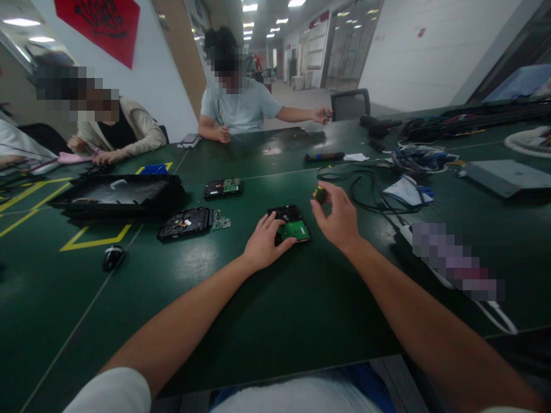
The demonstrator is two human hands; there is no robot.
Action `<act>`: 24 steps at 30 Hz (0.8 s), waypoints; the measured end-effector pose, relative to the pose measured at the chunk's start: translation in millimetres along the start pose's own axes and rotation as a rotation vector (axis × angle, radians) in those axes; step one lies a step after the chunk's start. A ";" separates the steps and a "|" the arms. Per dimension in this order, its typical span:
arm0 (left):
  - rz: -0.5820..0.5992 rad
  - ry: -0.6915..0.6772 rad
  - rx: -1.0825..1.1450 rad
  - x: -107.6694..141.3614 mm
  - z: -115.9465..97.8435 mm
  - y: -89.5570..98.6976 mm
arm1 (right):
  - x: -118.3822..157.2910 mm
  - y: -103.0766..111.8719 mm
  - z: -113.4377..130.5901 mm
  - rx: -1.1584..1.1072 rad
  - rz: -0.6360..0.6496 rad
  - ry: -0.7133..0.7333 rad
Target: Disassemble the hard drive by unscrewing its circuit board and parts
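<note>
A dark green worktop point(267, 321) fills the view, with two other people seated at its far side, one in a light blue shirt point(241, 106) and one in a beige top point(138, 129), each with hands on the surface. To the left lies a black open case point(120, 194), and near it a second hard drive point(189, 222) and a third hard drive point(222, 187), both circuit side up; a black mouse point(113, 256) sits nearer the front edge, and black cables point(365, 189) loop off to the right. At centre lies the hard drive point(289, 222) being handled, flat on the worktop with its green circuit board upward, its long axis running away from the wearer and tilted slightly leftward at the far end. The left hand point(263, 244) rests on the drive's near left corner, fingers spread loosely against it. The right hand point(340, 218), just right of the drive, pinches a small black-and-yellow screwdriver handle point(319, 194) in its fingers.
</note>
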State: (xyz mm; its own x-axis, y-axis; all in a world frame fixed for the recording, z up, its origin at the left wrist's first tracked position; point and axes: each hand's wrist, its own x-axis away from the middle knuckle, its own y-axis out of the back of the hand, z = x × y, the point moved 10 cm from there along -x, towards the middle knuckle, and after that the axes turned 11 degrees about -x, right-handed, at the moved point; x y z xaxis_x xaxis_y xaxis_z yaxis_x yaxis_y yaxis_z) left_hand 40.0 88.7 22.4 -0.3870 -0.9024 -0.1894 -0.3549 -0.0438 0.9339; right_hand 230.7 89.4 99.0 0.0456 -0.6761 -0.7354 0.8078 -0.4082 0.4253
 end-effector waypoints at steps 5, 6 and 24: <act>0.007 0.002 -0.007 0.1 -1.6 0.9 | 1.7 -6.9 -5.2 0.076 0.044 -0.026; 0.008 0.002 -0.008 0.1 -1.8 1.1 | 1.7 -6.2 -5.1 0.091 0.039 -0.028; 0.002 0.002 0.002 -0.1 0.6 -0.7 | 9.1 -15.1 -11.5 0.268 0.066 -0.061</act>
State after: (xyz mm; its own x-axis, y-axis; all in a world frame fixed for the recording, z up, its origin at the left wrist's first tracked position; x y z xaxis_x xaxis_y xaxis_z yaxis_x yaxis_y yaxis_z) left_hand 39.8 89.0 21.6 -0.3854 -0.9035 -0.1872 -0.3564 -0.0414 0.9334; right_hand 225.6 96.5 79.8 0.0507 -0.7392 -0.6716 0.6198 -0.5040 0.6015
